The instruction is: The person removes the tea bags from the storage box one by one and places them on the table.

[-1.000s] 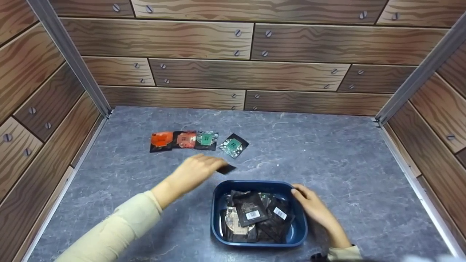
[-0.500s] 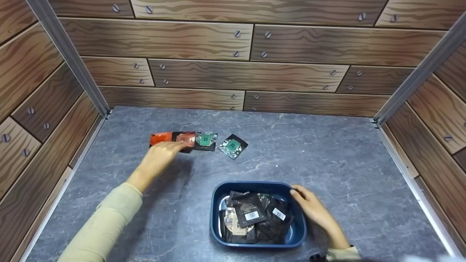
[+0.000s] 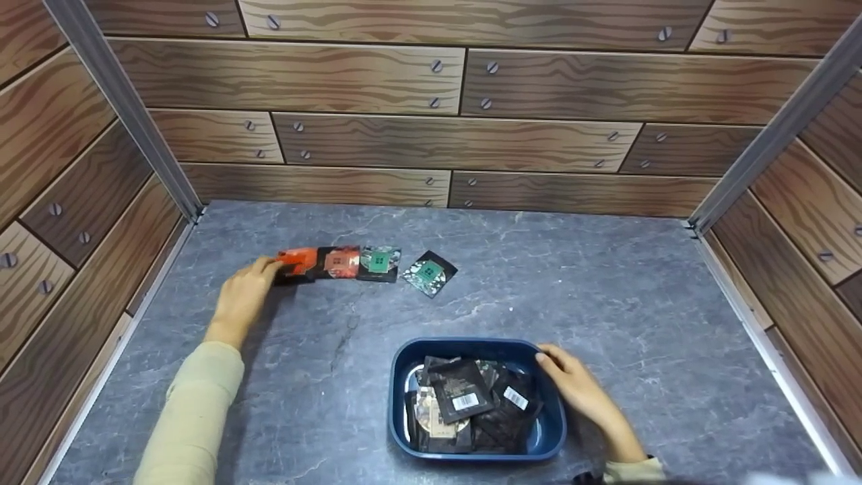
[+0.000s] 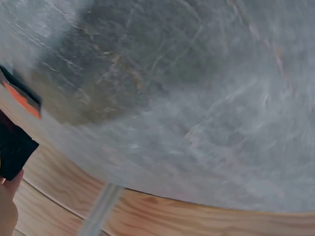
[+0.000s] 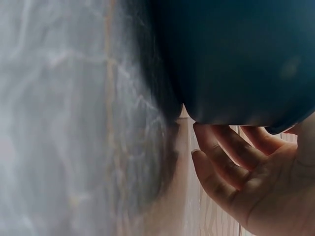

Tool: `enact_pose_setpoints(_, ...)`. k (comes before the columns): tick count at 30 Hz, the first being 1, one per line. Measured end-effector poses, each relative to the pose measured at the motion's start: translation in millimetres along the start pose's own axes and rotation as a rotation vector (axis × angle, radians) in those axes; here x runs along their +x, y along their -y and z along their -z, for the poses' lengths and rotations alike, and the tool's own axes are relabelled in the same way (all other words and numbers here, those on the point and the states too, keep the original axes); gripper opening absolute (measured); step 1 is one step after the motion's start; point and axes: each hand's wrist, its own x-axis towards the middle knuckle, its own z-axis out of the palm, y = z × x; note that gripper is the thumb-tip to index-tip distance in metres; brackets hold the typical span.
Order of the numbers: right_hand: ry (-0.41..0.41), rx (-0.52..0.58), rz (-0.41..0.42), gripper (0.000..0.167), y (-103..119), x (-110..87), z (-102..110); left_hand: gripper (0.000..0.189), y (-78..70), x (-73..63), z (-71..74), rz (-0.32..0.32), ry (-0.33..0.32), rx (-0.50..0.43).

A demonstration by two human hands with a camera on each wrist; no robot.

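The left hand (image 3: 246, 293), fingers closed in a pinch, has hold of a black sachet (image 4: 15, 150) at the left end of the row; in the left wrist view one corner juts right, but its longer axis cannot be told. The row runs left to right, parallel to the back wall (image 3: 363, 138): an orange sachet (image 3: 302, 256), a red sachet (image 3: 342, 263) and a green sachet (image 3: 379, 263), edges roughly squared to it. A second green sachet (image 3: 429, 273) lies diagonally to their right, one corner toward that wall. The right hand (image 3: 582, 387), half closed, grips the right end of a blue tub (image 3: 491, 349), thumb at the rim, fingers outside; the tub's long axis runs left to right. The bench (image 3: 640, 303) is grey and marbled, enclosed by three plank-patterned walls with two metal corner posts. Four sachets lie on it; those overlapping inside the tub cannot be fully counted, but two barcodes show.
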Motion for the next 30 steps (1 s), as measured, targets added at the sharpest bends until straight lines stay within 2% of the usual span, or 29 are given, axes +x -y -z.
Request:
enact_pose_setpoints(5, -0.028, -0.048, -0.016, 0.03, 1, 0.4, -1, 0.034, 9.4, -6.4, -2.8, 0.156, 0.085, 0.014)
enact_pose_setpoints(10, -0.02, -0.035, -0.015, 0.031, 1, 0.3, 0, 0.029, 16.2, -8.1, -1.2, 0.244, 0.213, 0.05)
enact_pose_setpoints(15, 0.005, -0.012, -0.005, 0.034, 1, 0.3, 0, 0.033, 19.2, -9.9, 2.2, 0.289, 0.311, 0.094)
enact_pose_setpoints(26, -0.003, -0.017, -0.003, 0.033, 1, 0.1, 0, 0.047, 24.2, -13.4, -5.0, 0.358, 0.504, 0.017)
enact_pose_setpoints(30, -0.003, -0.005, -0.008, 0.032, 1, -0.2, 1, 0.054, 24.1, -9.8, -7.9, 0.375, 0.541, 0.012)
